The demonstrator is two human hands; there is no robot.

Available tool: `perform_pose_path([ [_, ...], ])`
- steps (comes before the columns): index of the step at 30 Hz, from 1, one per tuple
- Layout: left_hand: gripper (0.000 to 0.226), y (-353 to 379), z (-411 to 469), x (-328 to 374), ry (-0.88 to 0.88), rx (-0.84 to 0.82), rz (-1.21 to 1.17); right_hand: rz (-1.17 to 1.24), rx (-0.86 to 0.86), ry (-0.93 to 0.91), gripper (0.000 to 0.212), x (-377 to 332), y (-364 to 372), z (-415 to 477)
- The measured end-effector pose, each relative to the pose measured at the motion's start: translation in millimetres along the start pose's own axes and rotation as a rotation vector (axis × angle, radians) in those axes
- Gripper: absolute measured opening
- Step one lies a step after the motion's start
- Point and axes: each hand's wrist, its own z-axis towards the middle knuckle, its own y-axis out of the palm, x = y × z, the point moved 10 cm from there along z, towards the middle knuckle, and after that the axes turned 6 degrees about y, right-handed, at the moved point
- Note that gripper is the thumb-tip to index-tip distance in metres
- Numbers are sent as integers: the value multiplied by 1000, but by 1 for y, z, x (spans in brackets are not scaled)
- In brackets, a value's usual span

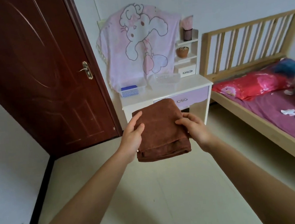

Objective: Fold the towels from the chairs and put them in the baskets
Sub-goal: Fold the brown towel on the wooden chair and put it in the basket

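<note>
I hold a folded brown towel in the air, left hand and right hand with fingers clamped on its side edges, long axis pointing away from me. Straight ahead on the white surface wait a blue basket and, right of it, a clear basket.

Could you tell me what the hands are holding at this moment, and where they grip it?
A folded brown towel: left hand on its left edge, right hand on its right edge.
</note>
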Motion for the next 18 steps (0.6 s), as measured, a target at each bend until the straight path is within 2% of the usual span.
perform_pose_path([
  [3,36,-1,87,-5,-32,-6,39,-18,-31,42,22,-20,6,96],
  [9,35,-54,220,-21,-78,106,39,-48,-105,85,25,-62,60,246],
  [13,35,-98,312,-62,-103,166,8,-96,-161,101,25,-68,109,352],
  [18,32,-135,431,-123,-171,142,-33,-119,-170,155,25,-55,155,478],
])
